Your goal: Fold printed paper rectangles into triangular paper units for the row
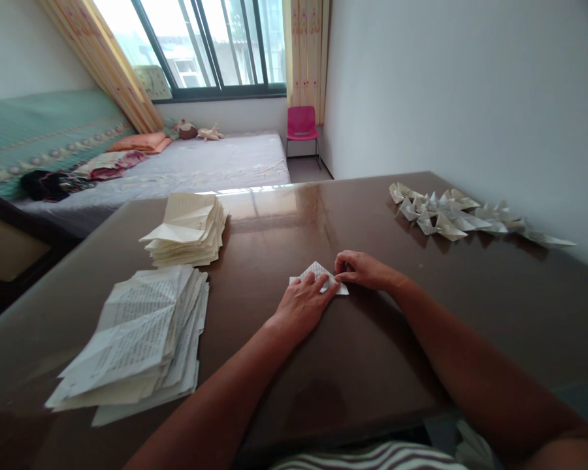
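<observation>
A small folded sheet of printed paper (315,267) lies on the brown table in front of me, its peak pointing away. My left hand (306,297) rests flat on it with the fingers stretched out, covering much of its middle. At the paper's right corner, my right hand (360,269) has its fingers curled and pinched together at the edge. Both hands touch the same piece. How the lower side of the fold lies is partly hidden under my left fingers.
Two stacks of creased paper, a printed one (132,326) and a yellowish one (189,219), lie on the left of the table (284,222). Several folded paper boats (441,212) cluster at the far right near the wall. Beyond stand a bed (235,156) and a pink chair (302,124).
</observation>
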`<state>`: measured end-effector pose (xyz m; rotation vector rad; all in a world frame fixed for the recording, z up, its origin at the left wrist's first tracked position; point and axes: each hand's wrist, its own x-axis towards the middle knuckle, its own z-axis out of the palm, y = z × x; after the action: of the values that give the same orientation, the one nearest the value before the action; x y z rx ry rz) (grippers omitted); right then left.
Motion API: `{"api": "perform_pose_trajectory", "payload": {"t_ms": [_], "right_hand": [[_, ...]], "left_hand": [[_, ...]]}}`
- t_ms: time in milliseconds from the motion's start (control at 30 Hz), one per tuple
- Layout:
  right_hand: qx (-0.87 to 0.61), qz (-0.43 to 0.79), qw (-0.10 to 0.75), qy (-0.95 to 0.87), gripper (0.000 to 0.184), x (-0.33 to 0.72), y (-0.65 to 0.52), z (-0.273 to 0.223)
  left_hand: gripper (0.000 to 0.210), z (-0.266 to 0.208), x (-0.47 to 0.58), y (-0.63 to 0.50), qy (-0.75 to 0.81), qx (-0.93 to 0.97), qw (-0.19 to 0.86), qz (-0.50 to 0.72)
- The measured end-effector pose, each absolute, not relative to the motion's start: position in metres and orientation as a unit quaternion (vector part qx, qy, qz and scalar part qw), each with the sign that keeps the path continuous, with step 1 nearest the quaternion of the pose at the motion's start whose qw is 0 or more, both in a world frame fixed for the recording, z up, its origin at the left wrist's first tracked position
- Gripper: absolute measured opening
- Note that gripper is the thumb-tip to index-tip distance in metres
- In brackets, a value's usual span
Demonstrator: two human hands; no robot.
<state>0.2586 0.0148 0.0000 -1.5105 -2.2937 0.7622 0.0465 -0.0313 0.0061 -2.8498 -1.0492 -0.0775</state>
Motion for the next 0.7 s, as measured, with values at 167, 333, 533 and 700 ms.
{"api": "perform_pose_trajectory", "payload": {"t_ms": [167,333,533,700], "right_hand": [[-0.51,0.292,0.142,-0.796,0.012,0.264,0.014,0.002],[-0.528,0.25,0.169,-0.794,0.009,0.257,0.014,-0.003],[-0.414,0.236,0.183,-0.86,0.014,0.248,0.006,0.0],[-0.405,0.238,0.148,-0.87,0.018,0.246,0.003,0.006]], "left_hand": [[0.043,0.005,0.046,-0.031,-0.339,-0.939,0.052,-0.021],[0.039,0.007,0.048,-0.032,-0.345,-0.937,0.052,-0.02],[0.032,0.012,0.037,-0.028,-0.348,-0.936,-0.01,-0.059],[0.029,0.02,-0.002,-0.001,-0.532,-0.831,-0.066,-0.145]]}}
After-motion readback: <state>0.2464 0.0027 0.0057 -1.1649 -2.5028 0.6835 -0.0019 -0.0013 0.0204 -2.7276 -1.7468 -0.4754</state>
